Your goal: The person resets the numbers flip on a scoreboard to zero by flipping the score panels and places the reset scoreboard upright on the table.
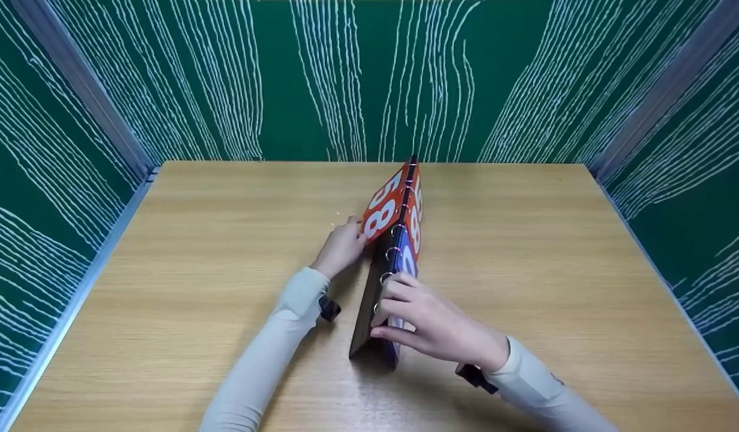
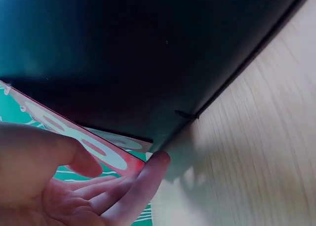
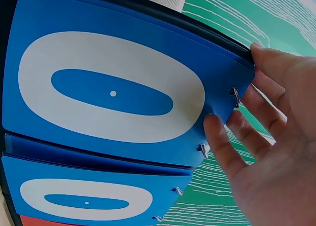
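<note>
A tabletop flip scoreboard (image 1: pixel 364 318) stands like a tent, its ringed top edge running away from me. My left hand (image 1: pixel 340 247) is at its left side and pinches the lower edge of a red number card (image 1: pixel 381 221) marked 8. In the left wrist view the thumb lies on one side of that card, the fingers (image 2: pixel 133 196) behind it, beside the black panel (image 2: pixel 123 48). My right hand (image 1: pixel 432 321) grips the near end of the top edge. In the right wrist view its thumb touches the black corner and a fingertip lies against the blue card (image 3: pixel 113 130) showing 0.
The scoreboard stands on a wooden table (image 1: pixel 525 270). Green walls (image 1: pixel 519 36) with white wavy lines rise behind and on both sides. Small black devices (image 1: pixel 329 308) are strapped at the wrists. Metal rings (image 3: pixel 236 97) join the cards to the top edge.
</note>
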A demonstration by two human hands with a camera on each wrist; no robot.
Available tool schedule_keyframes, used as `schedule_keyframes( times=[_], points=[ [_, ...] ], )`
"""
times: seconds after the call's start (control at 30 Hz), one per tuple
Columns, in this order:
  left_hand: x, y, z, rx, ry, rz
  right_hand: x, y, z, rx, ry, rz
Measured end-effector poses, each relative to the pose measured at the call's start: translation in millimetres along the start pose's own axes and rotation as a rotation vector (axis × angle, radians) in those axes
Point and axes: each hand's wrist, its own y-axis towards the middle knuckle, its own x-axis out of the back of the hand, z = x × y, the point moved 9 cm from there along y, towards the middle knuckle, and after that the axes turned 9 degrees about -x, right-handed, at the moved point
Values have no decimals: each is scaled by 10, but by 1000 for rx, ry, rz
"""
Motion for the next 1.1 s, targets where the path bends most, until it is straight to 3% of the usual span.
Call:
schedule_keyframes(
  times=[0.2,0.47,0.7,0.87,1.1],
  points=[
    [94,-67,-83,-50,51,-64,11,-1,-3,6,-2,-8],
    [186,-83,-89,-4,54,-71,23,-9,-8,4,-10,-17],
    [288,-87,-25,84,-38,-99,12,-12,-17,-1,-13,-11],
    [418,-93,-1,120,-135,-187,4,-10,-16,-3,-14,-4],
    [647,-129,-105,77,-210,-356,-8,-7,-8,2,16,5]
  ],
)
